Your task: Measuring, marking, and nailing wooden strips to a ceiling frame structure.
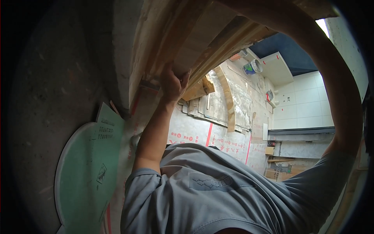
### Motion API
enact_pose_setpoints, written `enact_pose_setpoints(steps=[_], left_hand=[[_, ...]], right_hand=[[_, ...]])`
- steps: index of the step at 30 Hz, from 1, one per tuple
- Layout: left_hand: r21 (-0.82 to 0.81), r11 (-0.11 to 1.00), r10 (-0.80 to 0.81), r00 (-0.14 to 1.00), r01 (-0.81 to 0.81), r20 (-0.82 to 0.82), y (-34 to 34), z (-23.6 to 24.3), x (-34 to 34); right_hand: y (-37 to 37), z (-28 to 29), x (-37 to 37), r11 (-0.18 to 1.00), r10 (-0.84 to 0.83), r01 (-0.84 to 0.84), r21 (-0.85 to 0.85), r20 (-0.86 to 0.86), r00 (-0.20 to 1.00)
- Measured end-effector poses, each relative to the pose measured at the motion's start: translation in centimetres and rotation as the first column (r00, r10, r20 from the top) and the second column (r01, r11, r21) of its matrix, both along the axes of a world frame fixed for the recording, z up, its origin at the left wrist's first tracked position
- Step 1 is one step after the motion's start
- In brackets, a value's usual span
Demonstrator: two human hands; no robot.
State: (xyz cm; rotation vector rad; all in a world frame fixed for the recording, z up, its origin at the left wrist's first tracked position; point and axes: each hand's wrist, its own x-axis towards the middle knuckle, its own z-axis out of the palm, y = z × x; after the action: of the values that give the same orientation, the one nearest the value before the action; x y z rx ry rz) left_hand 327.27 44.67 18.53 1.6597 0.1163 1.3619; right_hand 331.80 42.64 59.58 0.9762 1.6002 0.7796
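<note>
1. Wooden panel [210,35] is lying overhead, filling the frame from 11 to 1 o'clock; pale tan, stepped in layered edges, running diagonally toward 2 o'clock.
2. Left hand [174,84] is gripping the panel's lower edge just above frame centre, fingers curled over the rim, forearm rising from 6 o'clock.
3. Right arm is arcing up along 3 o'clock to the panel; its hand is hidden.

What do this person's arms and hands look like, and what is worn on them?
Both arms are bare from the upper arm down. The left hand wears no glove, ring or watch that shows. Short grey sleeves of a grey T-shirt end above the elbows; the shirt has a small dark printed patch on its front. The right arm arches up to the picture's top edge, so its hand cannot be seen.
</note>
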Motion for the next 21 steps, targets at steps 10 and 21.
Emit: enact_pose_setpoints(steps=[10, 21], left_hand=[[0.105, 0.992, 0.073, 0.996, -0.068, -0.047, 0.0, -0.9, 0.4], [0.052, 0.997, 0.058, 0.985, -0.050, -0.164, -0.2, -2.0, 1.3]], right_hand=[[-1.0, -0.1, 0.1, 0.996, -0.082, 0.084, 0.029, -0.072, 0.994], [-4.1, -2.1, 1.1, 0.913, 0.358, -0.267, 0.307, -0.296, 0.886]])
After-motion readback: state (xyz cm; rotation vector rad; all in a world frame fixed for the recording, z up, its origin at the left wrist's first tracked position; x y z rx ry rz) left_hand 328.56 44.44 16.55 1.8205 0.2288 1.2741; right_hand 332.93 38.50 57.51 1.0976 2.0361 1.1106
